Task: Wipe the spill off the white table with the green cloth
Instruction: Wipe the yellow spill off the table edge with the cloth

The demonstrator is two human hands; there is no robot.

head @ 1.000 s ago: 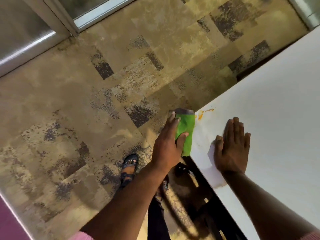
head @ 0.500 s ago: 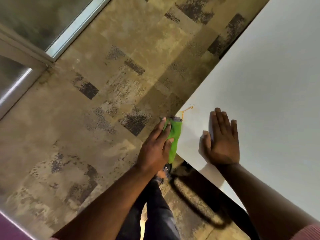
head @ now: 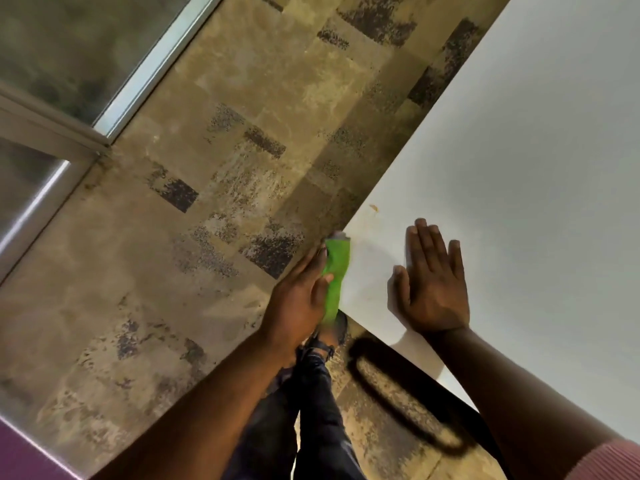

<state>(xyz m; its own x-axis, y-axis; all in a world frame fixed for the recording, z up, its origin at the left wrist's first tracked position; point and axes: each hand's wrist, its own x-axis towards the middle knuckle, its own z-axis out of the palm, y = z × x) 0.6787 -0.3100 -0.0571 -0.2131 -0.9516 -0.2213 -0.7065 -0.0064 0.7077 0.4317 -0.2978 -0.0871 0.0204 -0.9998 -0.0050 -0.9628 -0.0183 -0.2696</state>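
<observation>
The white table (head: 519, 168) fills the right side of the head view, and its near-left edge runs diagonally. My left hand (head: 301, 299) holds the folded green cloth (head: 336, 271) against that edge, by the corner. A small orange spill mark (head: 374, 208) sits on the tabletop just beyond the cloth, close to the edge. My right hand (head: 433, 282) lies flat on the table, palm down and fingers spread, to the right of the cloth and holding nothing.
Mottled brown carpet tiles (head: 225, 202) cover the floor to the left of the table. A glass door or window frame (head: 86, 126) runs along the upper left. My legs in dark trousers (head: 311, 410) and a sandalled foot (head: 332, 337) stand beside the table edge.
The orange spill has shrunk from a longer streak to a small mark. My left hand has slid the cloth along the table edge. The right hand stays flat on the table.
</observation>
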